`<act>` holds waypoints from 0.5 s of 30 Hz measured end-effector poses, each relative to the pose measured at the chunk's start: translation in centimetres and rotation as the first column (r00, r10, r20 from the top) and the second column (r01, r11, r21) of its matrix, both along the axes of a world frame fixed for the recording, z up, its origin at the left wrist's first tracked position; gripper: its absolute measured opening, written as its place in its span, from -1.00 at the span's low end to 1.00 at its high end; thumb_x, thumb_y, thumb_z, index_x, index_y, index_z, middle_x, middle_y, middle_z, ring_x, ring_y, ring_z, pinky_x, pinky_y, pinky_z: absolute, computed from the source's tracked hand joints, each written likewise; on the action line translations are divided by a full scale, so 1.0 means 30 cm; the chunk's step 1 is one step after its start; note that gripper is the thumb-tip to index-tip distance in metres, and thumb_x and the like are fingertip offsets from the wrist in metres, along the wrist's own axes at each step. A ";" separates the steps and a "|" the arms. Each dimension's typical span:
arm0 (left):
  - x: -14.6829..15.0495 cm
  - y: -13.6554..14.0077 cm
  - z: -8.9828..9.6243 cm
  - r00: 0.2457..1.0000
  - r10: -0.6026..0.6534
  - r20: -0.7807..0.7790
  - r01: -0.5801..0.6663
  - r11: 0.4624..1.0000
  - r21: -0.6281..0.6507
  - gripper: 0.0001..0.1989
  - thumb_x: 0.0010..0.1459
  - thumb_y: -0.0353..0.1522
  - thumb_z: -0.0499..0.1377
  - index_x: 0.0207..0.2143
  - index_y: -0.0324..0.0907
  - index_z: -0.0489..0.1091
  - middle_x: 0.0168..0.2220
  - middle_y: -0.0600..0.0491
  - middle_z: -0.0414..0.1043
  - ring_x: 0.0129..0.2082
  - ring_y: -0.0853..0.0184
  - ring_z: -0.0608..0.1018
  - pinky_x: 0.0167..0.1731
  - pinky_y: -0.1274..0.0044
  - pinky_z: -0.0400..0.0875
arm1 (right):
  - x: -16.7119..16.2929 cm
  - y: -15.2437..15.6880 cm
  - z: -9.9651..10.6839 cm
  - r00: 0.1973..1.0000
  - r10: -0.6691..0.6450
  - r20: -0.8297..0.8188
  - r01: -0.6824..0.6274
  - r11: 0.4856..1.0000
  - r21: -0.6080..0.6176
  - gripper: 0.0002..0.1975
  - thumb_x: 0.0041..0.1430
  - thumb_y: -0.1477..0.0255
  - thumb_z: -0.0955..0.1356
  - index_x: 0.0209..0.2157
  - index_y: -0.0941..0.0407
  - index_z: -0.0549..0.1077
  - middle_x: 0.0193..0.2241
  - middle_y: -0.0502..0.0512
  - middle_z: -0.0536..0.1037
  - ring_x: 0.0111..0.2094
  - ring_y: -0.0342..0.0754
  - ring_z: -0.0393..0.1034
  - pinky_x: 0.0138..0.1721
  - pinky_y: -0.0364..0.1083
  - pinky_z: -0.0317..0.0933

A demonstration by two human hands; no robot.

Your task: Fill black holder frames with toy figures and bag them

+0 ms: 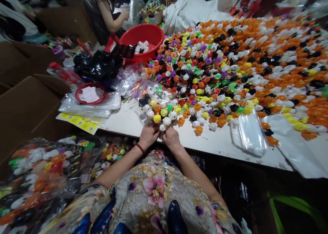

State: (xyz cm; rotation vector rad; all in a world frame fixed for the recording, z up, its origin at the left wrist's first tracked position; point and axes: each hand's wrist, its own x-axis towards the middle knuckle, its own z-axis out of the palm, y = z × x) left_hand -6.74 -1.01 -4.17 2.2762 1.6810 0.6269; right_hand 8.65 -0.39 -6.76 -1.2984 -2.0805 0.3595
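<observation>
A clear plastic bag point(167, 96) filled with small white, yellow, orange, green and black plastic figures lies at the table's near edge. My left hand point(149, 135), with a beaded bracelet at the wrist, is closed on the near end of this bag. Beside it my right hand point(171, 137) is closed too, gripping the same end, with the fingertips partly hidden. One small white figure point(162, 127) sits just above the gap between my hands. Right behind the bag begins a large heap of similar small figures point(202, 73).
Left on the white table point(123, 119) are a red basket point(104, 99) of white paper slips and flat plastic bags point(68, 103). A red basin point(160, 39) stands behind. More clear bags point(252, 133) lie right. Filled bags point(43, 169) and a cardboard box point(28, 107) are lower left. Another person point(109, 17) stands beyond.
</observation>
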 end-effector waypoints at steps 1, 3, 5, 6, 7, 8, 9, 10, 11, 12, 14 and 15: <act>0.000 0.000 -0.001 1.000 0.005 0.000 -0.005 1.000 -0.001 -0.84 0.19 -0.37 0.15 -0.31 -0.13 0.55 -0.26 -0.05 0.49 -0.21 0.19 0.50 -0.18 0.38 0.41 | 0.002 0.000 -0.001 1.000 0.005 0.009 -0.005 1.000 0.002 -0.81 0.30 0.40 0.25 -0.20 0.12 0.47 -0.34 0.20 0.56 -0.31 0.06 0.44 -0.26 -0.06 0.33; 0.000 0.000 -0.003 1.000 0.004 0.001 -0.004 1.000 -0.005 -0.84 0.18 -0.37 0.16 -0.30 -0.12 0.56 -0.25 -0.05 0.49 -0.21 0.18 0.50 -0.17 0.37 0.41 | 0.006 -0.002 -0.002 1.000 0.007 0.026 -0.007 1.000 0.011 -0.81 0.29 0.41 0.24 -0.20 0.12 0.47 -0.33 0.20 0.56 -0.31 0.06 0.43 -0.26 -0.06 0.33; -0.002 0.000 -0.005 1.000 -0.008 -0.002 0.008 1.000 -0.010 -0.85 0.18 -0.38 0.17 -0.30 -0.12 0.56 -0.25 -0.05 0.49 -0.19 0.18 0.50 -0.16 0.36 0.41 | 0.008 -0.007 -0.005 0.999 0.010 0.046 -0.012 1.000 0.028 -0.80 0.29 0.41 0.23 -0.20 0.12 0.47 -0.32 0.20 0.55 -0.30 0.06 0.42 -0.26 -0.06 0.32; -0.002 0.000 -0.005 1.000 -0.014 -0.005 0.014 1.000 -0.013 -0.85 0.17 -0.38 0.17 -0.30 -0.12 0.56 -0.25 -0.05 0.49 -0.19 0.18 0.50 -0.15 0.36 0.41 | 0.009 -0.010 -0.007 0.998 0.014 0.055 -0.016 0.999 0.038 -0.80 0.28 0.42 0.23 -0.20 0.12 0.47 -0.32 0.21 0.55 -0.30 0.06 0.41 -0.27 -0.06 0.32; -0.003 -0.001 -0.005 1.000 -0.018 -0.008 0.018 1.000 -0.014 -0.85 0.17 -0.38 0.17 -0.29 -0.12 0.56 -0.25 -0.05 0.49 -0.19 0.18 0.50 -0.15 0.36 0.41 | 0.010 -0.012 -0.008 0.998 0.019 0.061 -0.022 0.999 0.048 -0.80 0.28 0.43 0.23 -0.20 0.13 0.47 -0.31 0.21 0.55 -0.30 0.06 0.41 -0.27 -0.06 0.32; -0.003 -0.001 -0.005 1.000 -0.020 -0.009 0.019 1.000 -0.016 -0.85 0.17 -0.38 0.17 -0.29 -0.12 0.56 -0.25 -0.04 0.49 -0.19 0.18 0.49 -0.15 0.36 0.41 | 0.011 -0.014 -0.010 0.998 0.025 0.066 -0.029 0.998 0.056 -0.80 0.27 0.45 0.23 -0.19 0.13 0.47 -0.31 0.22 0.54 -0.31 0.05 0.41 -0.27 -0.06 0.32; -0.003 -0.002 -0.004 1.000 -0.017 -0.007 0.017 1.000 -0.016 -0.85 0.17 -0.38 0.17 -0.28 -0.12 0.56 -0.25 -0.04 0.49 -0.19 0.18 0.49 -0.14 0.36 0.41 | 0.012 -0.016 -0.012 0.997 0.029 0.070 -0.033 0.998 0.060 -0.80 0.26 0.46 0.23 -0.19 0.14 0.47 -0.31 0.22 0.54 -0.31 0.05 0.41 -0.27 -0.06 0.32; -0.002 -0.003 -0.003 1.000 -0.012 -0.004 0.012 1.000 -0.016 -0.85 0.17 -0.38 0.17 -0.27 -0.12 0.56 -0.25 -0.05 0.49 -0.19 0.18 0.49 -0.14 0.36 0.41 | 0.014 -0.016 -0.013 0.997 0.033 0.073 -0.037 0.997 0.061 -0.80 0.26 0.47 0.23 -0.19 0.14 0.47 -0.32 0.21 0.54 -0.32 0.05 0.41 -0.27 -0.06 0.32; -0.001 -0.004 -0.001 1.000 -0.007 -0.002 0.007 1.000 -0.016 -0.85 0.17 -0.39 0.17 -0.26 -0.13 0.56 -0.25 -0.05 0.49 -0.19 0.18 0.49 -0.13 0.36 0.41 | 0.016 -0.016 -0.014 0.997 0.036 0.074 -0.041 0.997 0.061 -0.80 0.26 0.48 0.23 -0.19 0.14 0.47 -0.32 0.21 0.55 -0.32 0.04 0.41 -0.28 -0.06 0.32; 0.000 -0.005 0.001 1.000 -0.003 -0.003 0.003 1.000 -0.018 -0.84 0.17 -0.39 0.17 -0.26 -0.14 0.56 -0.25 -0.05 0.49 -0.19 0.18 0.49 -0.13 0.35 0.40 | 0.018 -0.015 -0.015 0.997 0.039 0.072 -0.044 0.997 0.062 -0.80 0.26 0.48 0.23 -0.19 0.14 0.47 -0.33 0.20 0.55 -0.33 0.04 0.41 -0.28 -0.07 0.32; 0.002 -0.008 0.005 1.000 -0.002 -0.018 0.002 1.000 -0.019 -0.83 0.18 -0.38 0.16 -0.25 -0.15 0.55 -0.24 -0.06 0.48 -0.19 0.17 0.49 -0.14 0.35 0.40 | 0.023 -0.011 -0.015 0.997 0.046 0.056 -0.050 0.997 0.066 -0.81 0.29 0.45 0.23 -0.18 0.14 0.46 -0.35 0.17 0.55 -0.35 0.02 0.41 -0.29 -0.08 0.32; 0.003 -0.010 0.007 1.000 -0.004 -0.028 0.004 1.000 -0.018 -0.83 0.19 -0.37 0.15 -0.25 -0.15 0.55 -0.23 -0.07 0.48 -0.18 0.16 0.49 -0.14 0.35 0.39 | 0.024 -0.008 -0.014 0.998 0.052 0.043 -0.055 0.996 0.069 -0.81 0.30 0.44 0.23 -0.18 0.14 0.46 -0.36 0.16 0.55 -0.35 0.01 0.41 -0.29 -0.09 0.32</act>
